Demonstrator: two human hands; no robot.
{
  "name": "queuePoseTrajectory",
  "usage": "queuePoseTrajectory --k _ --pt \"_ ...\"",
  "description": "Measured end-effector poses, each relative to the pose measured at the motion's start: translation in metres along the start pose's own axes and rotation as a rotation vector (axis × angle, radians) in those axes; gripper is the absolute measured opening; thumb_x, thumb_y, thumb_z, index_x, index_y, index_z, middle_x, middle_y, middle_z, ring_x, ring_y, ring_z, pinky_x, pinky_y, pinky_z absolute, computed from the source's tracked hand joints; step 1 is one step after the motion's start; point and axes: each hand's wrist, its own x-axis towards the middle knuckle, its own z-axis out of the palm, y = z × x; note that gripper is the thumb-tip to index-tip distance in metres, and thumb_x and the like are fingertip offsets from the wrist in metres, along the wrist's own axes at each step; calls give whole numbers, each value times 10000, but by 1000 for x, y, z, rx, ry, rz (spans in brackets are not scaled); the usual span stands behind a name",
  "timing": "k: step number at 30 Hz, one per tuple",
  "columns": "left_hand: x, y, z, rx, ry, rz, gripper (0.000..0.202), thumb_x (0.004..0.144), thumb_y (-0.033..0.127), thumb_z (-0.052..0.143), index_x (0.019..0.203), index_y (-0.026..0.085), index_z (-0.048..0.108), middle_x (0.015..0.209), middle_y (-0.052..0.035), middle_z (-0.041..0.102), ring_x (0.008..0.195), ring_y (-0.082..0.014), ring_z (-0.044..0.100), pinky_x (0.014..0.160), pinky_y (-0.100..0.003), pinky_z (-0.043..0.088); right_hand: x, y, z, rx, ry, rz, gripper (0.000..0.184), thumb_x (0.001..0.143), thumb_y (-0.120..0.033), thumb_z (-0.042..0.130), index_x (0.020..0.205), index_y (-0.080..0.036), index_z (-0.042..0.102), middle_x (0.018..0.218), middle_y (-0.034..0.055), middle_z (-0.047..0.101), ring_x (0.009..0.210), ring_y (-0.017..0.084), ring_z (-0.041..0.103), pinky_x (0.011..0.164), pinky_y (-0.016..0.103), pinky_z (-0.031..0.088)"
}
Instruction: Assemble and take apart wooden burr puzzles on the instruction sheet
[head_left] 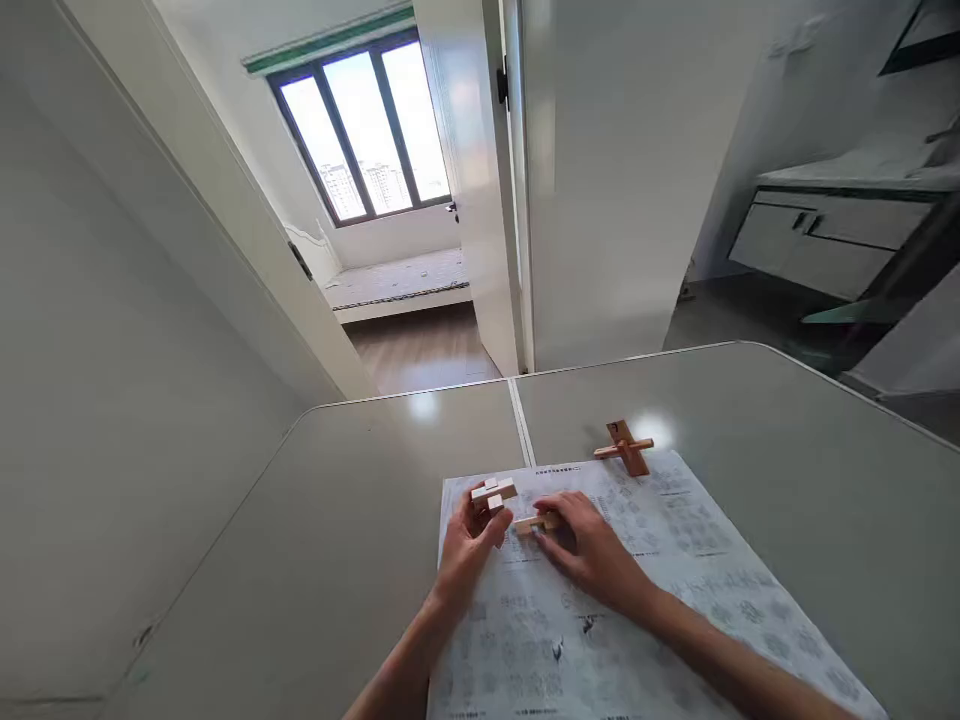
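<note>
My left hand (474, 540) is closed around a small cluster of interlocked pale wooden puzzle pieces (495, 492), lifted over the printed sheet (540, 620). Between the thumb and fingers of my right hand (589, 545) is a single notched wooden puzzle stick (529, 525), just right of the cluster and apart from it. Beyond my right hand, at the sheet's far edge, sits a reddish-brown wooden cross-shaped puzzle (626, 447) with a dark mark on its upright plank; neither hand touches it.
The sheet lies on a glossy light table (360, 520) with rounded far corners and a pale seam (520, 420). Past the table stand an open door (469, 180), a window (367, 130) over a low bed (405, 280), and a white cabinet (825, 235) at right.
</note>
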Motion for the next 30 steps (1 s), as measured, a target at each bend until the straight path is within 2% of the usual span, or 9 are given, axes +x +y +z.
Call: queuePoseTrajectory --k 3,6,12,15,18,23,30 --pt "-2 3 2 9 16 3 520 836 478 813 1219 188 615 916 -12 645 676 -86 504 633 -219 444 1 -2 -2 1 -1 22 162 962 -260 614 1110 -214 658 1107 106 705 1073 305 630 937 450 515" --pt "-4 6 5 26 30 -3 530 820 458 829 1232 201 617 978 -32 681 722 -103 562 648 -219 473 1 -3 -4 59 -1 51 166 991 -325 587 1097 -217 657 1085 100 719 1010 284 665 884 412 534" --pt "-7 3 7 33 -49 26 602 815 401 845 1319 247 554 1163 -79 717 971 -186 694 878 -309 580 1 -5 -7 154 18 123 293 1033 -449 524 1162 -218 652 982 68 736 818 225 679 743 337 528" --pt "-8 0 7 113 -64 59 635 820 389 843 1354 258 526 1200 -88 714 934 -177 701 876 -319 586 2 -6 -9 212 25 172 337 1040 -492 498 1111 -210 667 811 29 711 668 194 630 689 324 503" --pt "-10 0 7 185 -76 75 655 820 380 841 1371 259 508 1190 -88 715 922 -179 702 846 -307 580 4 -5 -11 321 4 210 404 1048 -544 462 1110 -199 663 631 -20 617 581 179 578 639 308 483" --pt "-10 1 9 229 -93 106 642 829 366 828 1373 249 507 1159 -93 711 904 -184 707 817 -306 576 6 -1 -11 463 15 272 532 1040 -637 424 1282 -196 599 672 -23 607 510 149 519 504 267 424" --pt "-11 2 10 251 -96 106 638 823 361 824 1375 256 524 1105 -64 692 813 -141 651 765 -279 563 7 -3 -12 598 75 339 591 1007 -721 428 1202 -199 626 681 -29 544 492 127 472 463 251 389"
